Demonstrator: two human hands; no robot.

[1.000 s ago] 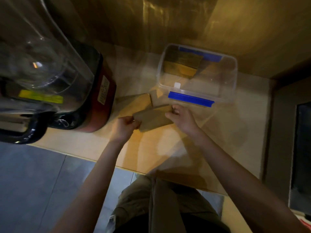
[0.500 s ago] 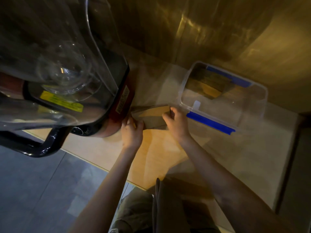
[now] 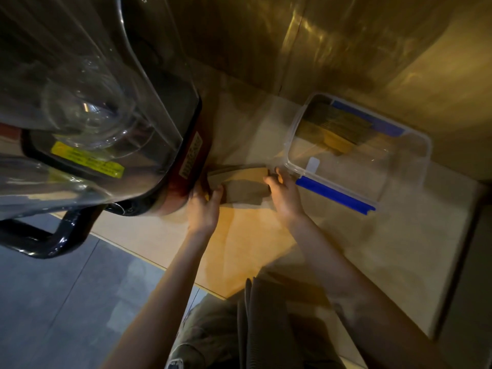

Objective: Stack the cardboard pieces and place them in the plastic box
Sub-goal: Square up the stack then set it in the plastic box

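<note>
Brown cardboard pieces (image 3: 245,186) lie overlapped on the wooden counter, between the blender base and the plastic box. My left hand (image 3: 203,206) grips their left end. My right hand (image 3: 283,194) grips their right end, close to the box corner. The clear plastic box (image 3: 399,206) with blue clips stands open to the right. It holds another cardboard piece (image 3: 336,126) leaning against its far wall.
A large blender (image 3: 114,123) with a clear jar, red-black base and black handle fills the left side, touching my left hand's area. A glossy wooden wall (image 3: 346,43) rises behind. The counter (image 3: 372,262) ends near my body; grey floor tiles lie below left.
Both hands carried the top cardboard piece left onto the piece near the blender and now press the ends together. My head moved closer and leftward.
</note>
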